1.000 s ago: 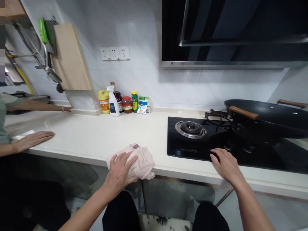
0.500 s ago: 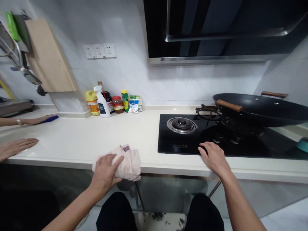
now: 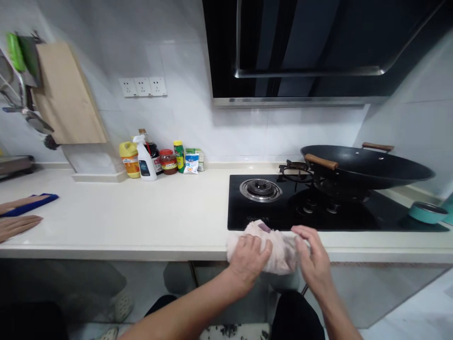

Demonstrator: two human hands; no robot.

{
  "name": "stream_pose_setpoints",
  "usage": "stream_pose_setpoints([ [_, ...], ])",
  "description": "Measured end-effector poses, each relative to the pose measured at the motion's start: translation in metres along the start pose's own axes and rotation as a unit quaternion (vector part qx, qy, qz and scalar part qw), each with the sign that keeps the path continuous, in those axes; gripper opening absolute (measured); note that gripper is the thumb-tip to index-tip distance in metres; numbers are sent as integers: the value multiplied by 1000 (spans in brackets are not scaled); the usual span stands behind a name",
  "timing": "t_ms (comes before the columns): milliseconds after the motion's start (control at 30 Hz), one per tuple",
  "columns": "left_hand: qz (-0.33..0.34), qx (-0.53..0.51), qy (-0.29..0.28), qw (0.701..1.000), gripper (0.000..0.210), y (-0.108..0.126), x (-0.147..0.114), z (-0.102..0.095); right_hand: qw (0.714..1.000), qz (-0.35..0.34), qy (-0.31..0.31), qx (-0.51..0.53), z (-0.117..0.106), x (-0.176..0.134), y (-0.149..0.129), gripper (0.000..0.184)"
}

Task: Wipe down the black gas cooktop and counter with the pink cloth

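Note:
A folded pale pink cloth [image 3: 279, 257] lies at the counter's front edge, part of it hanging over, just before the gas stove [image 3: 255, 222]. Closed over its left part is my left hand [image 3: 247, 259], the fingers bent on the fabric. My right hand [image 3: 314, 257] is at the cloth's right end, fingers stretched out and thumb apart. Whether it touches the fabric I cannot tell. A black wok [image 3: 375, 174] with wooden handles sits on the right burner.
At the left, another person's hands [image 3: 19, 227] rest on the counter [image 3: 184, 208], one on a blue cloth [image 3: 35, 204]. Along the wall stand a spray bottle [image 3: 146, 163], a sauce jar [image 3: 168, 163] and other containers. A range hood [image 3: 293, 85] hangs above. A teal pot [image 3: 426, 213] is far right.
My left hand has moved right with the pink cloth, from the open counter to the stove's front edge. My right hand now stands beside the cloth. The other person's blue cloth has come nearer.

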State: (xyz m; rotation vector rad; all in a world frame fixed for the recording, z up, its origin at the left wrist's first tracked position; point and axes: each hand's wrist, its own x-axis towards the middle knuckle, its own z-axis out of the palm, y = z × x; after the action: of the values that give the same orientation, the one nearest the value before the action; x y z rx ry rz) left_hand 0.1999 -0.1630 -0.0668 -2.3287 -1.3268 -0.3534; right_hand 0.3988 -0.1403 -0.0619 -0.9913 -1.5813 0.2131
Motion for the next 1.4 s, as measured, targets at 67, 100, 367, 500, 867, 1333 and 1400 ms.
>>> stream_pose_setpoints([
  [67, 10, -8, 19, 1000, 37, 20, 22, 8, 998, -24, -48, -13, 7, -29, -9, 33],
  [100, 11, -14, 22, 1000, 35, 28, 30, 11, 996, -37, -69, -39, 9, -41, -10, 40],
  [367, 91, -165, 13, 982, 69, -9, 18, -11, 953, -135, -182, -203, 2, -45, 23, 81],
  [500, 76, -186, 55, 978, 63, -51, -19, -15, 927, -161, -224, -255, 29, -26, 1, 66],
  [867, 0, -94, 151, 984, 68, -127, -98, -19, 909, -215, -287, -212, 124, 16, -86, 33],
  [1333, -66, -151, 125, 978, 58, -157, -125, -10, 896, -308, -156, -279, 152, -35, -80, 48],
  [1400, -94, -154, 115, 977, 59, -161, -126, -13, 902, -291, -165, -271, 142, -34, -70, 56],
])
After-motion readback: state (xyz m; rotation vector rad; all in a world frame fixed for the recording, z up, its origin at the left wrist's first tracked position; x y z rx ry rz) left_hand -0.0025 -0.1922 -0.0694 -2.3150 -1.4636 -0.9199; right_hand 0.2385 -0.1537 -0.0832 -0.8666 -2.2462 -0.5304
